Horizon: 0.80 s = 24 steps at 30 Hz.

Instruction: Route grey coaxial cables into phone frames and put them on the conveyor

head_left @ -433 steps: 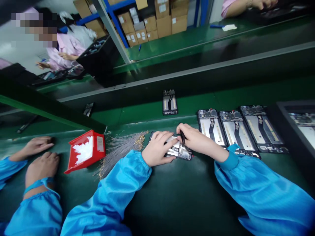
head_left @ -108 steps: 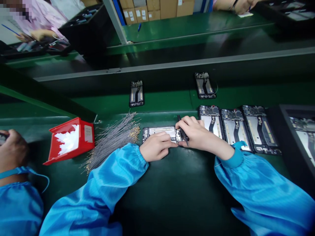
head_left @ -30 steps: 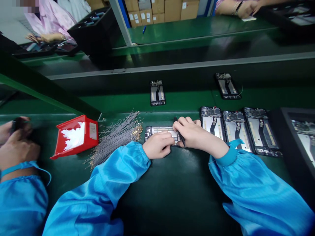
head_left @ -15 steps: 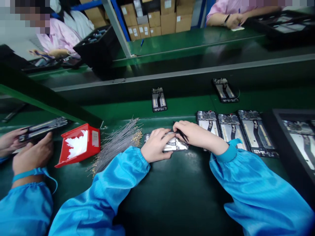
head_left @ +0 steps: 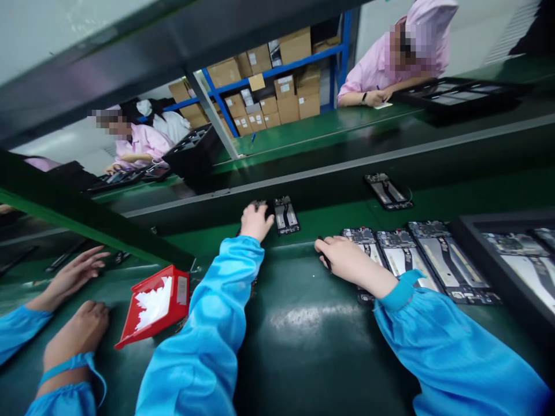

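Observation:
My left hand (head_left: 256, 222) reaches to the far strip of the green bench, fingers curled over an opened phone (head_left: 261, 204) that it mostly hides. Right beside it lies another opened phone (head_left: 287, 216), its circuit board and dark ribbon showing. My right hand (head_left: 340, 254) is closed around black tweezers (head_left: 324, 257) above the near bench. Close to that wrist, several opened phones (head_left: 405, 254) lie in a row. My left sleeve covers nearly all of the bundle of thin grey cables.
A red bin (head_left: 171, 315) with white strips stands left of my left arm. Further left are a co-worker's two hands (head_left: 76, 329). One opened phone (head_left: 388, 191) lies at the back right; a black tray (head_left: 474, 231) holds more. A green post (head_left: 95, 211) slants across the left.
My left hand has carried the phone from the near bench to the far strip. The right hand stays near the row with the tweezers. The co-worker's hands no longer hold a phone. The view has tilted up.

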Tool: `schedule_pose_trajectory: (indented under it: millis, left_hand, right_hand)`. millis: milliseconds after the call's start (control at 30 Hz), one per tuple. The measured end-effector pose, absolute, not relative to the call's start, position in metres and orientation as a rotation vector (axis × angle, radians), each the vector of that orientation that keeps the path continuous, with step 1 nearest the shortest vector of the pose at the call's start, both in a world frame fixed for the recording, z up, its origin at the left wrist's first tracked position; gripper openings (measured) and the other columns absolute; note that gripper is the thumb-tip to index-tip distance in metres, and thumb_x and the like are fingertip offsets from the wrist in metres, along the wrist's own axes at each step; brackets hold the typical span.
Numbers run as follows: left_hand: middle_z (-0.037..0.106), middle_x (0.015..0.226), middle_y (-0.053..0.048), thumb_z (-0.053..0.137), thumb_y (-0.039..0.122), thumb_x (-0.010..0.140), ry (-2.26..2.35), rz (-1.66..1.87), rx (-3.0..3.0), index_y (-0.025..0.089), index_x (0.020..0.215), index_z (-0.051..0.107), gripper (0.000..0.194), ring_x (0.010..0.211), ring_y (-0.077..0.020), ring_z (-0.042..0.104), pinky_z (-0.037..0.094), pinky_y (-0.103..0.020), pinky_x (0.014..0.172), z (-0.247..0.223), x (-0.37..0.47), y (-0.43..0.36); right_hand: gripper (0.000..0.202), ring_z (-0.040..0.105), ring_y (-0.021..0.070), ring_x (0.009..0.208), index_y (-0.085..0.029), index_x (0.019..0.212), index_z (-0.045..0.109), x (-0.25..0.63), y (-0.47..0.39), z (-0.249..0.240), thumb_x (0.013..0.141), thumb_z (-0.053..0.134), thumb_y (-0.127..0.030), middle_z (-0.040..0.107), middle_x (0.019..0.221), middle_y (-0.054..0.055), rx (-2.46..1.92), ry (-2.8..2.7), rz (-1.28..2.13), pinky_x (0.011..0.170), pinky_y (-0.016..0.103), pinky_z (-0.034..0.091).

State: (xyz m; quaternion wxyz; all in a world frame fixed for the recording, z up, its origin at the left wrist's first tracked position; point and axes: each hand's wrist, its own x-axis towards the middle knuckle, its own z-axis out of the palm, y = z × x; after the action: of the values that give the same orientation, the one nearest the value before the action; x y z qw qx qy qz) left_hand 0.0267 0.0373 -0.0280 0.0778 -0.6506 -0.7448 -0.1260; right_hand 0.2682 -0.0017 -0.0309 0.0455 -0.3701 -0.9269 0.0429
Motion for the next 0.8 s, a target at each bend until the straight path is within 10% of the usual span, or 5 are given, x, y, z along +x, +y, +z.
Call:
schedule_pose_trajectory:
  millis: [167, 800]
  left_hand:
    - [0.029, 0.135, -0.007, 0.052, 0.046, 0.080, -2.059, -0.186, -2.347, 0.035, 0.116, 0.050, 0.038, 0.121, -0.0315, 0.031, 0.039, -0.051, 0.090, -0.059, 0.081, 0.027]
    - [0.053, 0.109, -0.007, 0.046, 0.029, 0.085, -2.071, -0.378, -2.329, 0.019, 0.103, 0.056, 0.023, 0.104, -0.0186, 0.050, 0.040, -0.032, 0.094, -0.030, 0.025, -0.070]
  right_hand:
    - [0.020, 0.056, 0.0204, 0.084, -0.016, 0.098, 0.053, 0.268, 0.000, -0.031, 0.081, 0.044, -0.015, 0.058, 0.089, 0.010, -1.142, -2.826, 0.166, 0.078, 0.031, 0.036]
    - [0.032, 0.045, 0.0245, 0.100, -0.021, 0.098, 0.053, 0.251, -0.014, -0.049, 0.069, 0.066, -0.026, 0.053, 0.102, 0.008, -0.727, -2.819, 0.192, 0.082, 0.038, 0.033]
